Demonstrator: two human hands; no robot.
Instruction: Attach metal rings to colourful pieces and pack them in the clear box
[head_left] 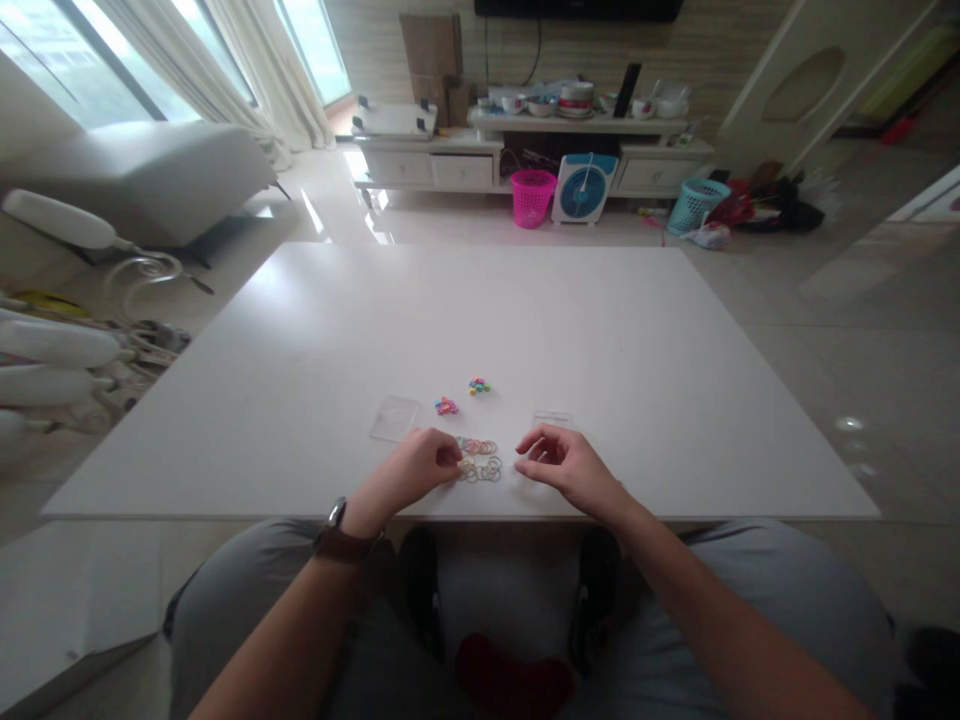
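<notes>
On the table's near side lie small elastic hair ties in two groups: pinkish hair ties (481, 447) behind and pale grey-green hair ties (486, 470) in front. My left hand (426, 466) is closed at their left edge, fingertips pinched together; whatever is between them is too small to make out. To the right of the ties, my right hand (561, 464) hovers with thumb and fingers apart, holding nothing. A clear plastic lid (395, 418) lies beyond my left hand. Part of a clear plastic box (553, 418) shows behind my right hand.
Two little heaps of colourful pieces, a pink heap (446, 406) and a multicoloured heap (478, 385), sit beyond the ties. The white table (600, 320) has its near edge close to my lap. White-padded chairs (60, 345) stand at the left.
</notes>
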